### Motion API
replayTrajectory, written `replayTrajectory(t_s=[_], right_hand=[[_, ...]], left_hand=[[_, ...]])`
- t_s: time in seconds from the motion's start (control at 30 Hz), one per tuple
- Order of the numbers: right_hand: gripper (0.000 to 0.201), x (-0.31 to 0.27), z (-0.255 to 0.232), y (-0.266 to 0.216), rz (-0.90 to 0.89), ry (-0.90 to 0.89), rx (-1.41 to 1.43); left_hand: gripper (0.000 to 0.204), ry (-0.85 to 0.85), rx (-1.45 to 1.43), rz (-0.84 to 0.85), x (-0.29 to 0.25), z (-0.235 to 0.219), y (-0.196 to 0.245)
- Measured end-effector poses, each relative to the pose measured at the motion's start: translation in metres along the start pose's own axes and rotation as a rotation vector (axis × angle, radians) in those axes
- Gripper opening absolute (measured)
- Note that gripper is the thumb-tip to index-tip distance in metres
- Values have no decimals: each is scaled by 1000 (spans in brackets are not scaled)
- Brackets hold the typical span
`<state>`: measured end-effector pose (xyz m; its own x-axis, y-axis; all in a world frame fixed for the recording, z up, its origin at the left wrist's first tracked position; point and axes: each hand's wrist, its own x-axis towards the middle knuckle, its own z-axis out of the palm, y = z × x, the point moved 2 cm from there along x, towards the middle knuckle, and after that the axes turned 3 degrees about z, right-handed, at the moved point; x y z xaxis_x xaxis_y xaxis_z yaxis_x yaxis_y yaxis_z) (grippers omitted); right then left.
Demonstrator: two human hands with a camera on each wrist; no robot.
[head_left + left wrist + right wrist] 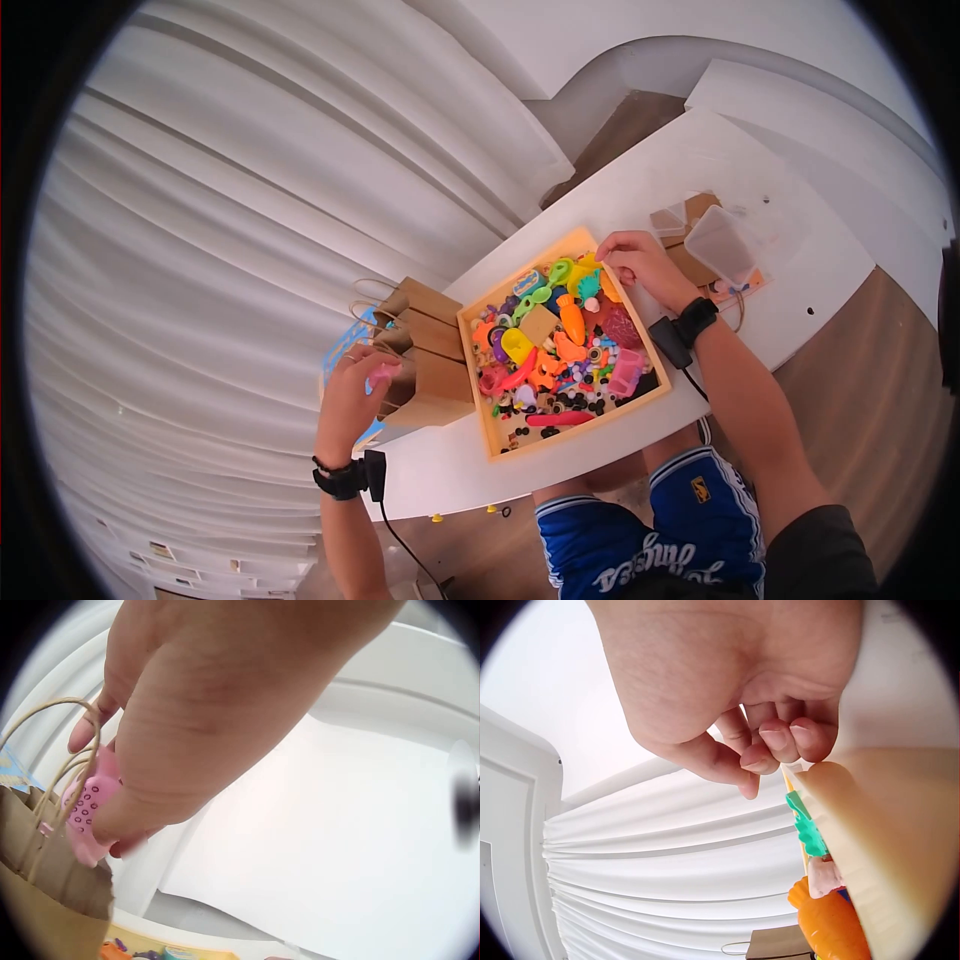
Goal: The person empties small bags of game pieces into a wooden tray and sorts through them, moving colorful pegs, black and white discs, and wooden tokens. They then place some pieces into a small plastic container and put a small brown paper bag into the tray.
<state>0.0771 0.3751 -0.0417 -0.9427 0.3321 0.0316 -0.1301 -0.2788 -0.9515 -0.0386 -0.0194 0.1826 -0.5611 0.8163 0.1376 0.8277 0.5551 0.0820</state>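
While held over or beside the open mouth of a paper bag [440,388], shows pink between the thumb and fingers of the left hand [357,388]. Pinches a pink toy [94,799] there, narrowly, with thumb pressed against the near side and dark little rings printed across the surface. Sticks out past the thumb above and below, partly crossed in the left wrist view by a looped handle [96,742] of twisted paper. Cannot tell how deep over the bag.

At the far side of the tray [642,335], brings the right hand [640,265] down to the wooden rim, fingers loosely curled and bunched close together, gripping nothing visible. Seems to touch the rim with fingertips; hard to be sure. Lies just below those fingers, inside the tray: a green toy [808,825], then an orange carrot [831,926]. Stands on the white table [430,480], beyond the right hand: a clear plastic box [722,243].
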Motion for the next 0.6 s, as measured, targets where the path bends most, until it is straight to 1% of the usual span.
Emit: replayTrajectory(t_s=[0.03, 0.1, 0.23, 0.3, 0.33, 0.4, 0.47, 0.53, 0.57, 0.6], right_hand=[[13, 0, 0, 0, 7, 5, -8], [13, 0, 1, -1, 9, 7, -10], [13, 1, -1, 2, 3, 0, 27], [13, 1, -3, 2, -4, -10, 30], [12, 1, -2, 2, -8, -27, 36], [12, 0, -1, 1, 0, -7, 14], [12, 1, 0, 1, 7, 12, -11], [12, 1, -1, 2, 20, 3, 15], [12, 1, -2, 2, 21, 5, 10], [11, 1, -2, 3, 16, 3, 16]], left_hand=[[26, 2, 2, -3, -1, 4, -5], [30, 26, 146, 26, -4, 10, -13], [32, 11, 170, 18, 0, 17, -3], [27, 74, 90, 95, 4, 23, 11], [27, 72, 87, 97, 7, 28, 20], [25, 41, 30, 257, 13, 42, 48], [28, 1, -12, 317, 16, 61, 83], [35, -115, -133, 312, 21, 80, 117], [35, -113, -137, 313, 24, 93, 130], [36, -99, -174, 356, 27, 104, 142]])
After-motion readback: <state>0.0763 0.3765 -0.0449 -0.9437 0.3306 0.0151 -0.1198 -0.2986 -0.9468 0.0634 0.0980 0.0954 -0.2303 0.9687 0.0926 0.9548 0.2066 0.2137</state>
